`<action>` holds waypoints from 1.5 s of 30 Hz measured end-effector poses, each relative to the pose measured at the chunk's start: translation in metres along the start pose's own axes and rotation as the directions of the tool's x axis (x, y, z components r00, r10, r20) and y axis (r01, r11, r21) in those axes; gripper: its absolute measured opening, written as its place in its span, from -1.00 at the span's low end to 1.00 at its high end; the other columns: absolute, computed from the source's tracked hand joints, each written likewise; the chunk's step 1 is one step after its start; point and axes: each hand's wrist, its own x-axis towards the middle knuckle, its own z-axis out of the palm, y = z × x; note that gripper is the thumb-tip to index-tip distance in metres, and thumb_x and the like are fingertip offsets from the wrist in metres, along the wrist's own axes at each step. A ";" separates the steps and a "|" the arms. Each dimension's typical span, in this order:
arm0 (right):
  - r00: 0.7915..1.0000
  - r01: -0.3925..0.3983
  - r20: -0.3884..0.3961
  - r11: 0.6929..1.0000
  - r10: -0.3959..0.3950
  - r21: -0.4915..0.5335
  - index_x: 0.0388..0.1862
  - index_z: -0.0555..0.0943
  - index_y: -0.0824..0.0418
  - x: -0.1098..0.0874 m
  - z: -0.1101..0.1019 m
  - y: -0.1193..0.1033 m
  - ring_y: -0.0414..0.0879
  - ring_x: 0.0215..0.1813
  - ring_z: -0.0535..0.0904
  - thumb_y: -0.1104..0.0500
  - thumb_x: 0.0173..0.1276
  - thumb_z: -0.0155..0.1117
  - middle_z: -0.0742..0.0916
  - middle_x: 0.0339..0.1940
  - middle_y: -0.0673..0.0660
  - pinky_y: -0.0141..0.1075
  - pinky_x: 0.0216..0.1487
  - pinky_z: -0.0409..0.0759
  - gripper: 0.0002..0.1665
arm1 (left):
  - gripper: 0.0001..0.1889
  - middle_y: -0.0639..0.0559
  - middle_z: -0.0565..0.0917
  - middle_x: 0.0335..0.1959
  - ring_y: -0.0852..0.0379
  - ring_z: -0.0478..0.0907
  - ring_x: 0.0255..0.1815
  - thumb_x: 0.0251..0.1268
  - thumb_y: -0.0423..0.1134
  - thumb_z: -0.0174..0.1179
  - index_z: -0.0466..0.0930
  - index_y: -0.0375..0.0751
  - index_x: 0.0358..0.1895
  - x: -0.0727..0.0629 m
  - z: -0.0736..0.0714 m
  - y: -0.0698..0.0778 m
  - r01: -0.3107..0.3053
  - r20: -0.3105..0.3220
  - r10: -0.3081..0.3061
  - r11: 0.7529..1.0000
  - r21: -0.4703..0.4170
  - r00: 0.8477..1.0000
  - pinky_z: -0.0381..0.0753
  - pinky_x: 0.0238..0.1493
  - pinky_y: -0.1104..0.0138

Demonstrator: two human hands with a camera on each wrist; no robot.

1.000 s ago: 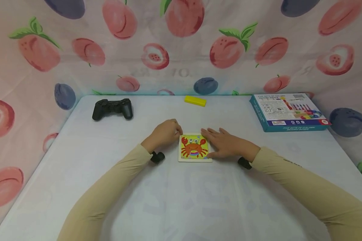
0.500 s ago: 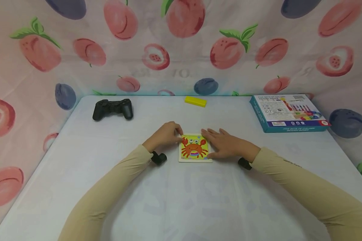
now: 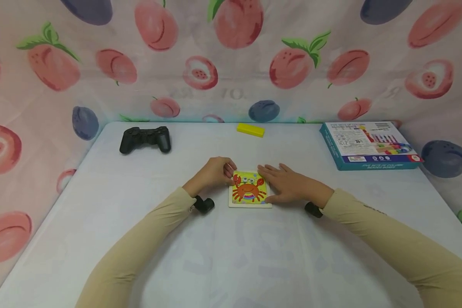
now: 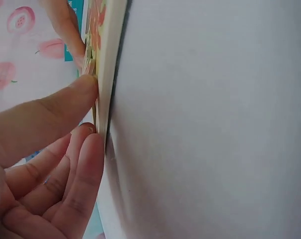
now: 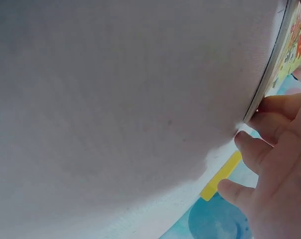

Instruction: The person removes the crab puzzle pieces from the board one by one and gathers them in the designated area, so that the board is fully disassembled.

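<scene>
A square crab puzzle (image 3: 249, 188) in a pale frame lies flat on the white table, its orange crab on a yellow ground. My left hand (image 3: 215, 172) is at its upper left corner, pinching there with bent fingers. In the left wrist view the thumb (image 4: 83, 92) touches the puzzle's face, with the other fingers curled beside the frame's edge. Along the right side my right hand (image 3: 288, 184) rests with spread, fairly straight fingers, the thumb near the lower right corner. In the right wrist view its fingers (image 5: 277, 112) touch the frame's corner.
Beyond the puzzle lies a yellow block (image 3: 250, 130). A black game controller (image 3: 145, 139) sits at the back left. At the back right is a flat teal and white box (image 3: 371, 144). A fruit-print cloth (image 3: 231, 64) hangs behind the table (image 3: 231, 256).
My left hand has shifted slightly right and nearer, its thumb coming onto the puzzle's upper left corner. The picture's left edge looks slightly shifted. My right hand has stayed in place.
</scene>
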 end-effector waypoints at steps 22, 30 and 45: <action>0.982 0.185 0.036 0.981 -0.183 -0.054 0.53 -0.08 0.02 -0.002 0.001 -0.003 -0.02 0.57 -0.09 -0.24 0.36 0.02 0.04 0.56 0.00 0.05 0.50 -0.08 -0.09 | -0.72 -0.02 0.68 -0.38 0.23 0.53 -0.39 -0.05 -0.30 0.44 0.70 -0.28 -0.20 -0.001 0.002 0.001 0.004 -0.021 -0.003 0.999 0.042 1.000 0.51 -0.31 0.49; 0.984 0.173 0.049 0.983 -0.170 -0.065 0.53 -0.10 -0.03 0.000 0.001 -0.003 -0.04 0.57 -0.10 -0.27 0.36 -0.01 0.01 0.57 -0.03 0.06 0.49 -0.05 -0.09 | -0.73 -0.02 0.71 -0.38 0.24 0.58 -0.40 -0.04 -0.29 0.44 0.72 -0.25 -0.21 -0.003 -0.001 -0.001 0.011 -0.030 -0.011 1.000 0.008 0.999 0.55 -0.31 0.48; 0.985 0.156 0.081 0.987 -0.152 -0.042 0.53 -0.13 -0.05 0.003 0.001 -0.002 -0.07 0.58 -0.16 -0.26 0.35 0.02 -0.04 0.57 -0.07 0.06 0.50 -0.07 -0.08 | -0.72 -0.06 0.74 -0.34 0.26 0.62 -0.39 -0.03 -0.30 0.42 0.72 -0.28 -0.18 -0.003 -0.002 -0.003 0.013 -0.023 -0.014 1.000 -0.022 1.000 0.59 -0.29 0.48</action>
